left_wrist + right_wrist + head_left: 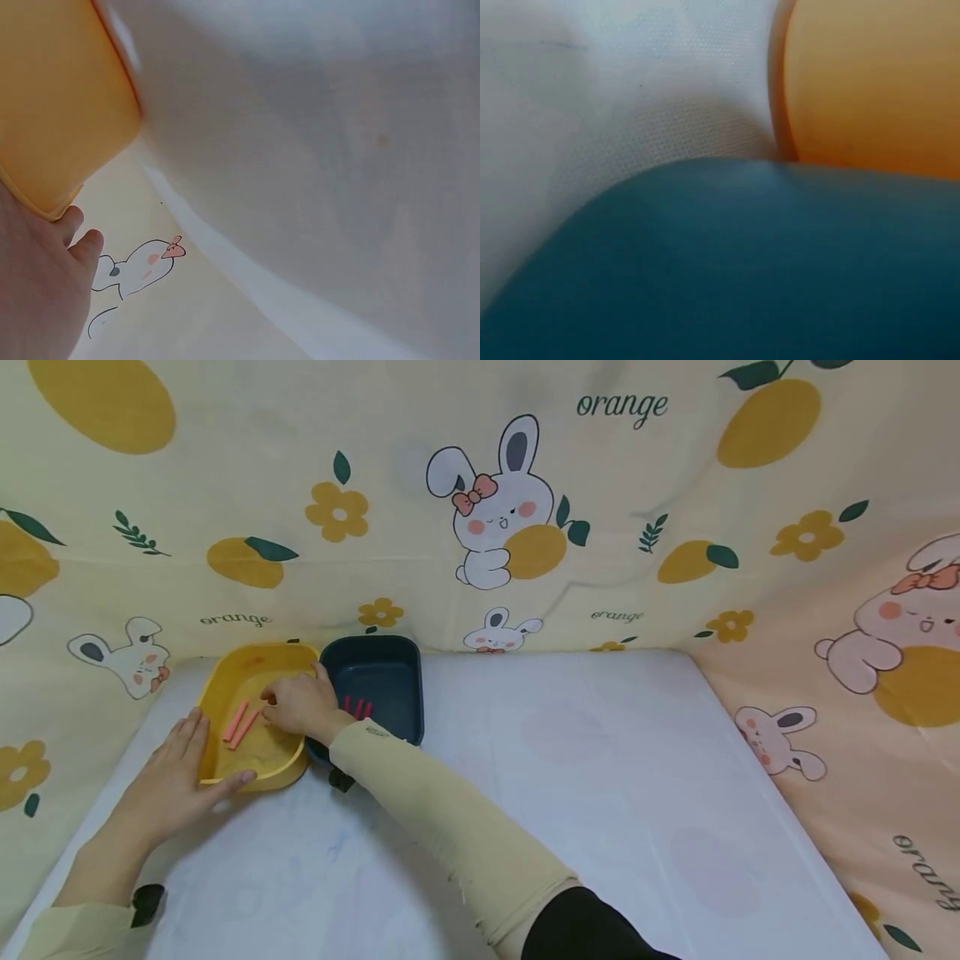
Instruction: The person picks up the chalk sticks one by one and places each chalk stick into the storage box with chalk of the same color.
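My left hand lies against the left side and front corner of a yellow tray, fingers straight along the wall and thumb at the front rim. In the left wrist view, fingertips touch the tray's edge. Two short pink sticks lie inside. Over the tray's right half, my right hand reaches in with thumb and index finger close together; I cannot tell whether they hold a stick. Beside it stands a dark blue tray with three red-pink sticks, partly hidden by the right sleeve.
Both trays stand side by side at the back left of a white-covered table. A cream curtain printed with rabbits and oranges hangs behind and around it. The right forearm crosses in front of the blue tray.
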Demonstrator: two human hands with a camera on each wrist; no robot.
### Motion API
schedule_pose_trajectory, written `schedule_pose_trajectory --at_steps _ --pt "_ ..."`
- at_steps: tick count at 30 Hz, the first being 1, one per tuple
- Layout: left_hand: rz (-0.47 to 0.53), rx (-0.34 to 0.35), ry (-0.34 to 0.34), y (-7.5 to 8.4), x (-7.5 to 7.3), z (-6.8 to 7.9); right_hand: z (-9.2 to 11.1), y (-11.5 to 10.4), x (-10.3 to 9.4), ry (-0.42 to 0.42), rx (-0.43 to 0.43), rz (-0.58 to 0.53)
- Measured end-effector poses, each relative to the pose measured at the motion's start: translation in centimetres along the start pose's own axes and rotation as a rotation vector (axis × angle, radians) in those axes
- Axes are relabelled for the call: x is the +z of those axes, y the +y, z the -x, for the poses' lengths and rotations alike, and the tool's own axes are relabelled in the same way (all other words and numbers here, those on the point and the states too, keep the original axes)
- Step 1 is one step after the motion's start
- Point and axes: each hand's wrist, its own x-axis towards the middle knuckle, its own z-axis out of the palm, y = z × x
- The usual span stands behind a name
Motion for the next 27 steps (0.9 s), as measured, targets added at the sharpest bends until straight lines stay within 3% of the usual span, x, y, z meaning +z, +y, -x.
schedule_pose_trajectory --at_steps 6,16,22,27 --pt "-0.006 0.013 0.004 -0.3 -0.2 -0.1 1.0 0.2 -1.0 0.019 -0.023 -0.045" --pt "-0.001 0.004 -0.011 -0.4 -1.3 -0.2 4.6 1.9 -4.6 0.045 -0.088 -0.069" --pt "-0.003 -0.009 -0.019 0.2 -0.9 -0.1 7.7 5.6 -5.2 0.103 -0.174 -0.001" --pt "-0.010 -0.027 -0.032 0.7 -0.5 0.0 10.3 9.7 -5.1 0.131 -0.191 -0.001"
